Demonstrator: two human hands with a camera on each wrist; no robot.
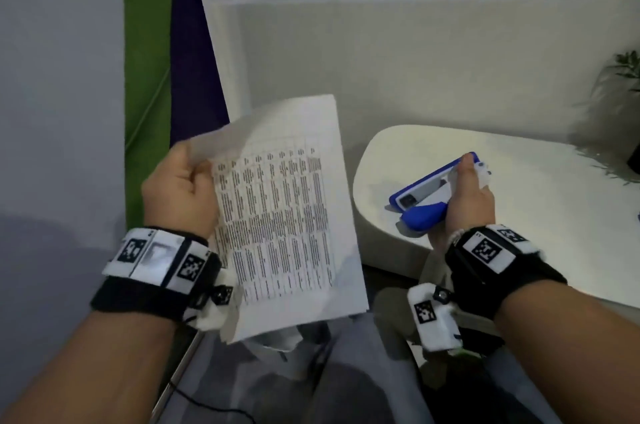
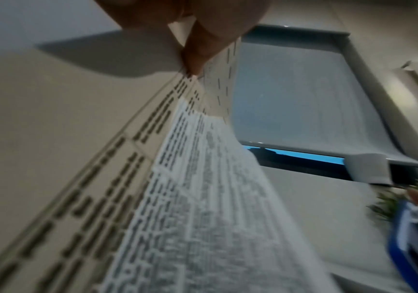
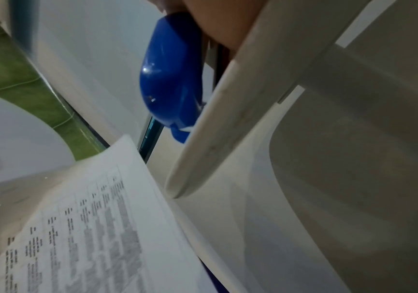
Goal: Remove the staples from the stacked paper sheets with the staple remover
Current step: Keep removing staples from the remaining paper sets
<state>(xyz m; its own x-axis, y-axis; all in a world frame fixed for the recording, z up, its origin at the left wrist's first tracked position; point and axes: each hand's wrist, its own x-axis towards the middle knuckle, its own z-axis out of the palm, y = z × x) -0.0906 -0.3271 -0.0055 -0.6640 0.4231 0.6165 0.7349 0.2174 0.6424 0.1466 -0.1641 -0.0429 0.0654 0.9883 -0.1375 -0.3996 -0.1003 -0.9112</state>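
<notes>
I read my left hand [image 1: 180, 188] pinching the stacked paper sheets [image 1: 287, 215] by their top corner, clear of any surface. My right hand [image 1: 467, 202], well apart from them, grips the blue staple remover [image 1: 426, 212] over the white table [image 1: 554, 233].

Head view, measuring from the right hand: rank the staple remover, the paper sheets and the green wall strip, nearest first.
1. The staple remover: gripped in the right hand itself, over the white table.
2. The paper sheets: to the left of that hand, held up by the left hand.
3. The green wall strip: far left, beyond the sheets.
</notes>
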